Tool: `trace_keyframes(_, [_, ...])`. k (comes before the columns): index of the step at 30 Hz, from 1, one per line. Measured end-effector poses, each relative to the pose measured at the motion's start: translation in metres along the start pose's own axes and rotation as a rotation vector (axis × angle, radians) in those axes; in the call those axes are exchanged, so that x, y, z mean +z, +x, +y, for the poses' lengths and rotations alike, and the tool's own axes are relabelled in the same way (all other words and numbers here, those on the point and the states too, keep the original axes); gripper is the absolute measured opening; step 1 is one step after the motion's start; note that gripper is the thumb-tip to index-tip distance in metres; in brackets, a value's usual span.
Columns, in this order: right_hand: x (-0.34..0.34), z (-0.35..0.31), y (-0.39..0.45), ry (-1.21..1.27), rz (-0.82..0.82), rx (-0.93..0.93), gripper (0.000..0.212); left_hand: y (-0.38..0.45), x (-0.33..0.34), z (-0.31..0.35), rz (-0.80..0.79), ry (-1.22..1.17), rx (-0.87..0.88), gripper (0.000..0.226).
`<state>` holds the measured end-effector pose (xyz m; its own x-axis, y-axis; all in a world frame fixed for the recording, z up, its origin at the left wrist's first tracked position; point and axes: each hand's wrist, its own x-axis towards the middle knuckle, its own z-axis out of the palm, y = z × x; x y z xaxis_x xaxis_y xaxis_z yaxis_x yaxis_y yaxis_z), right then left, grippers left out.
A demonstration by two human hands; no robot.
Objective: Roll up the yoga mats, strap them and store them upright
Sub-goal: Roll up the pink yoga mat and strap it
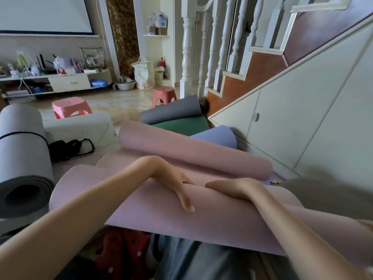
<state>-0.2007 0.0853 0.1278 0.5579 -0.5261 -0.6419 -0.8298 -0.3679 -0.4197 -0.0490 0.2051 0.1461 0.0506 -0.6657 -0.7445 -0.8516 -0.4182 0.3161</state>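
Note:
A pink yoga mat (201, 221) lies across the floor in front of me, its near end curled up over my lap and its far end (193, 150) curled into a loose roll. My left hand (177, 184) lies over the top of the near curl, thumb down its front side and fingers hidden behind it. My right hand (232, 187) rests on the same curl just to the right, fingers bent over its top edge. A grey mat (22, 158), rolled and bound with a dark strap, lies at the left.
Black straps (68, 148) lie coiled on the floor left of the pink mat. Grey (171, 110), green (181, 124) and lilac (218, 136) mats lie unrolled by the stair panel (292, 110). Two pink stools (69, 107) (163, 94) stand further back.

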Motion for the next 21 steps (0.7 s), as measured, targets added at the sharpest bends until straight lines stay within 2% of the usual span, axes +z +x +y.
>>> trace_keyframes(3, [0.005,0.000,0.003,0.004,0.146,-0.076,0.053,-0.007,-0.004,0.001,0.058,0.032,0.011,0.061])
trace_keyframes(4, [0.008,0.000,0.004,-0.038,0.228,-0.133,0.050,-0.009,-0.006,0.002,0.063,0.035,0.010,0.060])
trace_keyframes(6, [0.014,0.005,0.002,-0.187,0.497,-0.250,0.035,-0.008,-0.006,0.001,0.069,-0.027,0.006,0.062])
trace_keyframes(7, [0.016,0.009,-0.002,-0.257,0.597,-0.291,0.034,-0.007,-0.005,0.000,0.068,-0.070,0.015,0.062])
trace_keyframes(8, [0.021,0.011,-0.009,-0.283,0.631,-0.317,0.038,-0.005,-0.004,-0.001,0.068,-0.104,0.022,0.061])
trace_keyframes(11, [0.040,0.017,-0.019,-0.285,0.583,-0.349,0.053,-0.001,-0.003,-0.007,0.065,-0.179,0.020,0.066])
trace_keyframes(13, [0.048,0.016,-0.012,-0.340,0.628,-0.351,0.053,-0.001,-0.001,-0.008,0.076,-0.211,0.023,0.064])
trace_keyframes(17, [0.034,0.006,0.005,-0.328,0.576,-0.325,0.055,-0.005,0.001,-0.003,0.306,-0.160,0.077,0.057])
trace_keyframes(19, [0.023,-0.001,0.015,-0.281,0.507,-0.301,0.055,-0.004,0.001,0.005,0.361,0.008,0.108,0.077])
trace_keyframes(21, [0.015,-0.006,0.024,-0.234,0.476,-0.304,0.053,0.001,0.005,0.013,0.406,0.239,0.061,0.104])
